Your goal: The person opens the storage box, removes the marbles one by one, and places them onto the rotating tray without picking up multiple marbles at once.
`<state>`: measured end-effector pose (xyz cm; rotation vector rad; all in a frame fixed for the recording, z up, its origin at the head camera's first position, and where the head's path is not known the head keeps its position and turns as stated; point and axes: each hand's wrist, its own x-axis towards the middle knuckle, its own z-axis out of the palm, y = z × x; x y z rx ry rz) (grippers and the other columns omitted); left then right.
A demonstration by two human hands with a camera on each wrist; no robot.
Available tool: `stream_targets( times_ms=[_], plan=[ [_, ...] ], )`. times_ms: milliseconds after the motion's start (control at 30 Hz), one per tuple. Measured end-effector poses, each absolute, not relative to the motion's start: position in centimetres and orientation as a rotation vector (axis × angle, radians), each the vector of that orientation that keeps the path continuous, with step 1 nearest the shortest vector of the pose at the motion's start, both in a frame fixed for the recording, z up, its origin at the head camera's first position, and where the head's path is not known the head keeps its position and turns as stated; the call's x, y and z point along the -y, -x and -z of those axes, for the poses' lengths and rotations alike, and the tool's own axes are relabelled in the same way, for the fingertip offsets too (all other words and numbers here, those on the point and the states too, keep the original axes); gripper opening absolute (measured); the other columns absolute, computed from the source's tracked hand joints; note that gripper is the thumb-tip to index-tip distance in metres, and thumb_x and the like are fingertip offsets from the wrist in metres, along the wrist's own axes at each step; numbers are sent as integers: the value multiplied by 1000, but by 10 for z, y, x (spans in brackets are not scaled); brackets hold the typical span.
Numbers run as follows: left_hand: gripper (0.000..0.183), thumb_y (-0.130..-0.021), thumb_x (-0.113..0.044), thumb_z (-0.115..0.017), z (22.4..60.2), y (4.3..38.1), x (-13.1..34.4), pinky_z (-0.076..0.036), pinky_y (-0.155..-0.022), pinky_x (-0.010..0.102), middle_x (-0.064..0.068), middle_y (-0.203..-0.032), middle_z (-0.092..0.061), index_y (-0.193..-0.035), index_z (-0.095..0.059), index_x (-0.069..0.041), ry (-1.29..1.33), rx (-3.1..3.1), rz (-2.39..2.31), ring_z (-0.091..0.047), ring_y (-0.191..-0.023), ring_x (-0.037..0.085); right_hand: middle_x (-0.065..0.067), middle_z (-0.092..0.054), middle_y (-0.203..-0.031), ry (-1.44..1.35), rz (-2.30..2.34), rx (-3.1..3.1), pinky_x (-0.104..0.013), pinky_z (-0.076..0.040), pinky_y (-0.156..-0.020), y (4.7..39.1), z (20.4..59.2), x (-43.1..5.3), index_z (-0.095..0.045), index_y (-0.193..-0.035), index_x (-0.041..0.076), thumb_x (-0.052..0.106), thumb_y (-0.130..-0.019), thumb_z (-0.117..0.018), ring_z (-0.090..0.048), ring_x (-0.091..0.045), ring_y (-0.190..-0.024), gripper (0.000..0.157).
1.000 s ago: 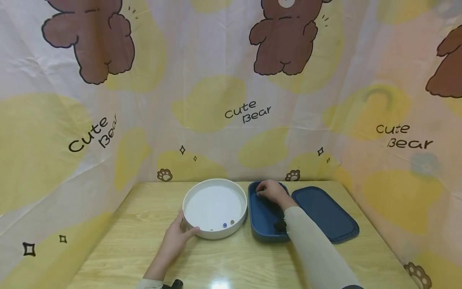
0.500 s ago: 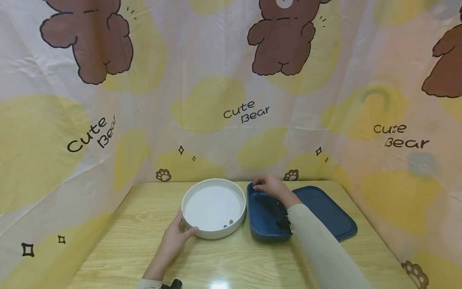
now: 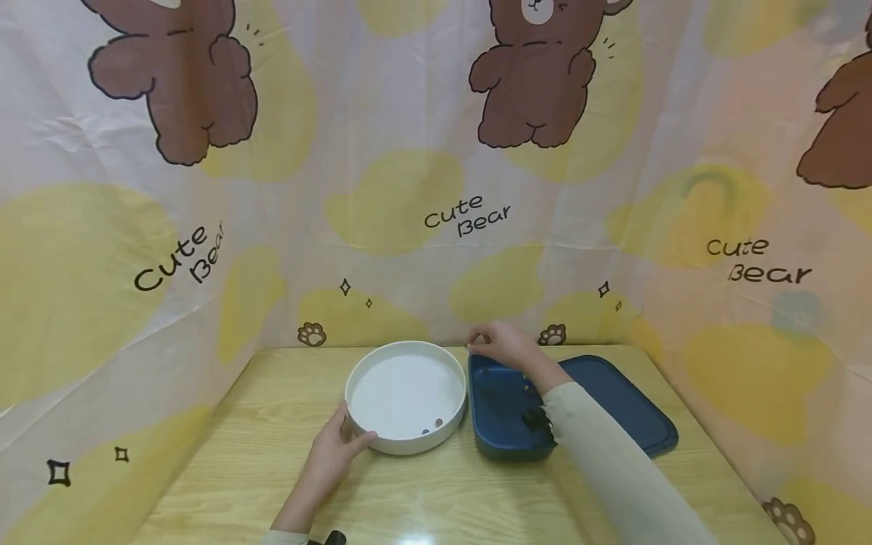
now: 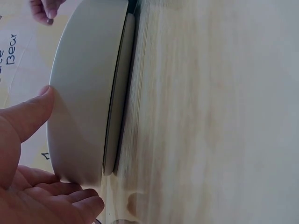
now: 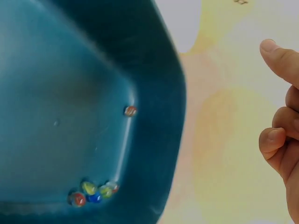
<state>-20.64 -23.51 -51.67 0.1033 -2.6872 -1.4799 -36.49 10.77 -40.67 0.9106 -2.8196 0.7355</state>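
The left hand (image 3: 334, 452) grips a white round dish (image 3: 402, 390); the right hand (image 3: 506, 346) pinches a marble (image 4: 49, 21) above the blue box (image 3: 511, 450).

From my distance I count one white dish (image 3: 402, 386) with two visible marbles (image 3: 439, 422), one blue box (image 3: 512, 454) with at least six, one blue lid (image 3: 616, 397), one left hand (image 3: 334, 446), one right hand (image 3: 509, 348), three printed bears (image 3: 534, 94).

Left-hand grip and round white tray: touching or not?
Touching. The left wrist view shows it: the left-hand grip has its thumb against the rim of the round white tray and fingers against its side.
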Motion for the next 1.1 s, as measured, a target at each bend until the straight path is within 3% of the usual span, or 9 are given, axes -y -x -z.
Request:
stream_targets(
  times_ms=[300, 467, 700, 867, 1100],
  plan=[
    [97, -82, -39, -74, 517, 205, 236, -28, -115, 53, 9, -160, -20, -155, -15, -16, -91, 2689, 1467, -22, -145, 34, 11, -68, -84, -993, -578, 2800, -28, -51, -63, 347, 391, -88, -72, -99, 25, 32, -88, -70, -58, -8, -70, 12],
    [97, -83, -39, -74, 518, 204, 236, -24, -117, 53, 10, -160, -19, -155, -15, -14, -89, 2680, 1494, -20, -146, 33, 13, -71, -94, -1031, -441, 2795, -27, -53, -68, 347, 394, -75, -72, -102, 28, 36, -88, -69, -62, -5, -77, 16],
    [97, -83, -39, -73, 516, 203, 234, -23, -117, 53, 11, -160, -17, -155, -14, -11, -78, 2671, 1495, -20, -146, 34, 17, -69, -100, -1090, -295, 2848, -23, -52, -68, 356, 398, -59, -71, -97, 32, 36, -89, -69, -60, -2, -78, 10],
    [95, -83, -37, -74, 516, 202, 233, -27, -116, 53, 11, -159, -21, -155, -16, -13, -86, 2668, 1493, -23, -145, 33, 14, -68, -101, -1128, -328, 2910, -29, -53, -73, 359, 396, -48, -73, -100, 27, 32, -90, -68, -59, -8, -82, 13],
    [95, -84, -37, -74, 516, 203, 234, -27, -116, 54, 10, -160, -21, -155, -15, -14, -78, 2670, 1494, -22, -145, 33, 13, -64, -92, -1148, -310, 2923, -29, -50, -73, 363, 396, -32, -71, -97, 29, 34, -88, -70, -56, -11, -81, 11]
  ],
)
